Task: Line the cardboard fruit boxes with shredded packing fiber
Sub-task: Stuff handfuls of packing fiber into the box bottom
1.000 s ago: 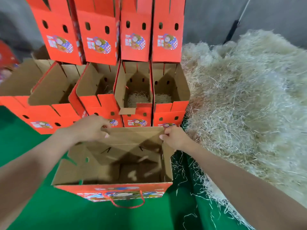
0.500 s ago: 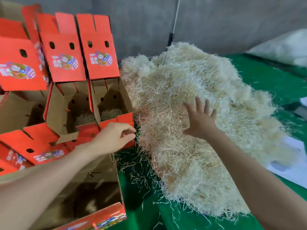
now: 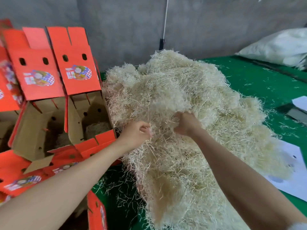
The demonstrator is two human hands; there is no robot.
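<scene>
A big heap of pale shredded packing fiber point(image 3: 191, 100) lies on the green floor covering, filling the middle of the view. My left hand point(image 3: 135, 136) grips a tuft of fiber at the heap's left edge, fingers curled. My right hand point(image 3: 186, 124) is dug into the heap just to the right, fingers closed round a clump. Red cardboard fruit boxes stand open at the left; the nearest upright one point(image 3: 88, 117) has some fiber at its bottom. Only a red corner of the box closest to me point(image 3: 97, 213) shows at the lower left.
More red boxes point(image 3: 35, 103) crowd the left side with lids raised. A grey wall runs behind. A white sack point(image 3: 279, 47) lies at the back right. White paper sheets point(image 3: 294, 173) lie on the green covering point(image 3: 259, 80) at the right. Loose strands litter the floor.
The view has swung right from the box to the heap. My left hand left the box edge and reached the fiber. My right hand went from spread open above the heap to gripping fiber.
</scene>
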